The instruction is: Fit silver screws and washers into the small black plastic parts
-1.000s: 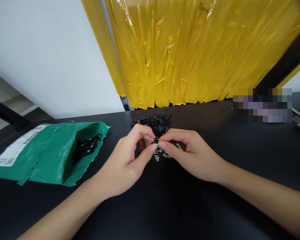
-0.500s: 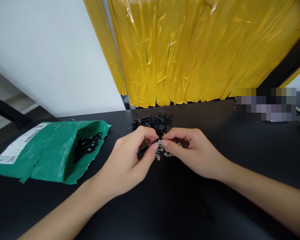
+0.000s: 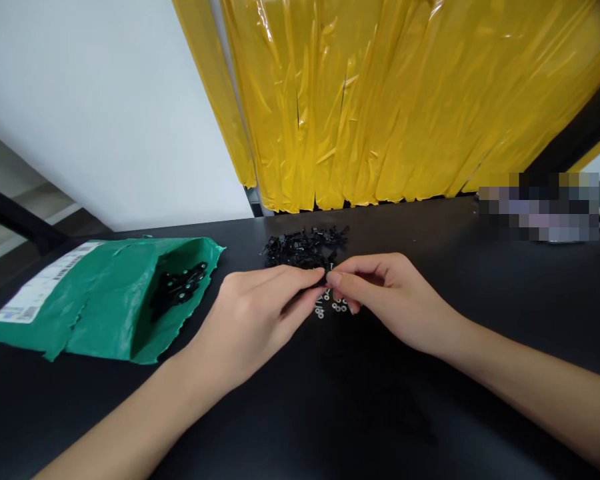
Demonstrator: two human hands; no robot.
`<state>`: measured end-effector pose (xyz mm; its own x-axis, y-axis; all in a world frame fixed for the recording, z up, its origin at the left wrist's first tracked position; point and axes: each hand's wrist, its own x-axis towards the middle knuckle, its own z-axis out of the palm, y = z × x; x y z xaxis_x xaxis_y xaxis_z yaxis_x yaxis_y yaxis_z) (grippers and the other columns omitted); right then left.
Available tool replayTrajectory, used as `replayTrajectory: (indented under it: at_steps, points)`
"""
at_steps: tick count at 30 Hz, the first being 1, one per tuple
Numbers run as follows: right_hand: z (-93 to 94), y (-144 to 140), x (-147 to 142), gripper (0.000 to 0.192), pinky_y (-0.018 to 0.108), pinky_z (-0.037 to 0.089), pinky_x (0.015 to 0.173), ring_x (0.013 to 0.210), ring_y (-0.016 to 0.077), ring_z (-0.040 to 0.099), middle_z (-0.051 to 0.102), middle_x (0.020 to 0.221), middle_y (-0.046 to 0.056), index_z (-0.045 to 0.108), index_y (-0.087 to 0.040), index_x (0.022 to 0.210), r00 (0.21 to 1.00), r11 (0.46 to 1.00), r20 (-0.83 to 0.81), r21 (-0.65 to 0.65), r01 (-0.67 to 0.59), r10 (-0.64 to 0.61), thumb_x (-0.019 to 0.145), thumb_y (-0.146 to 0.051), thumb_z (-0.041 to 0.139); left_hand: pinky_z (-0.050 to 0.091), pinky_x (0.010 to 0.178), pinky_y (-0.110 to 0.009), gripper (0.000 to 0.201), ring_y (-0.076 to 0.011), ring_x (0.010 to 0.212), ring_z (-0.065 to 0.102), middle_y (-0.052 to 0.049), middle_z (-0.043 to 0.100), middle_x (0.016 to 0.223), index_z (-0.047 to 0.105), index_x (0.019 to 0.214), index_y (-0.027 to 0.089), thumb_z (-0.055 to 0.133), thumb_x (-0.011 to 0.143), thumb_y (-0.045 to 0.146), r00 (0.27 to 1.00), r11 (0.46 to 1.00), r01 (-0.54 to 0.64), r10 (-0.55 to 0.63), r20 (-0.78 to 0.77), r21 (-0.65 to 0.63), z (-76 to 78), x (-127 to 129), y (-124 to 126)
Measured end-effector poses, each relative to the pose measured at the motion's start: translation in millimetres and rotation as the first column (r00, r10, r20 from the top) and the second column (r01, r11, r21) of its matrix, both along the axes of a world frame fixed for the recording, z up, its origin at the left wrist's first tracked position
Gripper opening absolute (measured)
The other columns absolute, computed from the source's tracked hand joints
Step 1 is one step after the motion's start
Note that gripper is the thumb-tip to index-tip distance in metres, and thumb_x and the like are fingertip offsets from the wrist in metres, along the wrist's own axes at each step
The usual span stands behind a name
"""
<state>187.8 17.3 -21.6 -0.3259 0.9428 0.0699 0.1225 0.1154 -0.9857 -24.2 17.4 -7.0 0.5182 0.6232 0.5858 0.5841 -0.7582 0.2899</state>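
Since a moment ago the left hand (image 3: pixel 253 317) has flattened out, and its fingers now lie long and low toward the right hand (image 3: pixel 385 300). Before, those fingers were curled up higher. Both hands have also slid a little nearer to the black pile.

The two hands meet tip to tip in the middle of the counter (image 3: pixel 330 413). The left thumb and first finger are pressed together, and so are the right ones. Something tiny and dark sits right where the fingertips touch, but it is too small to tell what it is or which hand has it.

The counter is black, flat and smooth. Just under the right fingers lie some little washers (image 3: pixel 336 308), shiny and round with holes. The hands cover part of them.

Just past the fingertips is a pile of black parts (image 3: pixel 303 243), small and spiky, all jumbled.

To the left, well apart from the hands, a green bag (image 3: pixel 95 300) lies on its side. It is thin, crinkly plastic with a torn, open mouth and a white label at its far end. More black pieces (image 3: pixel 177 287) show inside its mouth.

At the back hangs yellow plastic sheet (image 3: pixel 405 100), glossy and full of folds, beside a plain white wall (image 3: pixel 90 100). A blurred patch sits far right.
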Motion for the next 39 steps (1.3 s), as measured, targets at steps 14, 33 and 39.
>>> replayTrajectory:
  at_steps: [14, 33, 39]
  points:
    - [3.3, -1, 9, 0.010, 0.022, 0.047, 0.062, 0.069, 0.0084, 0.057, 0.072, 0.087, -0.002, 0.083, -0.028, 0.099, 0.988, 0.965, -0.137, 0.240, 0.109, -0.078, 0.094, -0.027, 0.074, 0.068, 0.072, -0.019, 0.013, -0.0145, 0.076, 0.081, -0.001, 0.083, 0.082, 0.077, 0.095, 0.019, 0.084, 0.085, 0.023, 0.690, 0.398, 0.462, 0.401, 0.603, -0.792, 7.0, 5, 4]
    - [-4.2, -5, 4, 0.008, 0.025, 0.056, 0.084, 0.091, 0.0120, 0.064, 0.065, 0.107, 0.001, 0.082, -0.030, 0.093, 0.998, 0.945, -0.058, 0.326, 0.032, -0.014, 0.093, -0.026, 0.075, 0.065, 0.070, -0.016, 0.009, -0.0104, 0.070, 0.078, -0.002, 0.082, 0.084, 0.078, 0.096, 0.014, 0.079, 0.089, 0.019, 0.771, 0.312, 0.426, 0.367, 0.521, -0.850, 9.2, 13, -2]
    - [-3.9, -6, 5, 0.010, 0.023, 0.056, 0.082, 0.094, 0.0119, 0.065, 0.065, 0.106, 0.003, 0.081, -0.026, 0.097, 0.998, 0.882, 0.048, 0.471, 0.003, -0.029, 0.094, -0.020, 0.073, 0.064, 0.068, -0.015, 0.009, -0.0092, 0.068, 0.077, -0.002, 0.081, 0.083, 0.077, 0.097, 0.013, 0.079, 0.089, 0.017, 0.786, 0.247, 0.426, 0.375, 0.492, -0.870, 10.1, 12, -1]
